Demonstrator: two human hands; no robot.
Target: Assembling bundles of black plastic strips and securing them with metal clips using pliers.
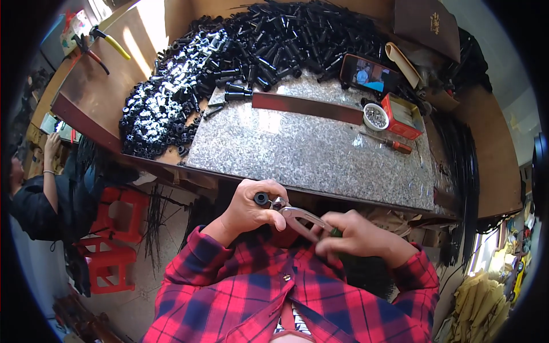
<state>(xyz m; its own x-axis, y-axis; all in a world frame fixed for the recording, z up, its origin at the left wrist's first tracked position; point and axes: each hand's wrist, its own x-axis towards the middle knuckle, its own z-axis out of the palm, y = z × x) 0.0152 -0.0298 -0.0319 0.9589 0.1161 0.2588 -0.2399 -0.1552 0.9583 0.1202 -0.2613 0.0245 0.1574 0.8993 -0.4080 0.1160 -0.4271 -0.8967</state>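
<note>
Our left grip point(253, 207) holds a hollow black tube point(261, 198), likely steadying it for the pliers point(293, 211) clasped in our right grip point(354, 235).

From the wearer's head, the wide fisheye looks down on the nearby speckled slab point(286, 151).

Beyond the grip lies a speckled stone worktop point(309, 151), bordered by brown wooden panels point(100, 88). Left of the grip, red plastic stools point(110, 256) stand on a pale floor point(144, 291). Bright light point(135, 48) streaks the panel farther off leftward.
</note>
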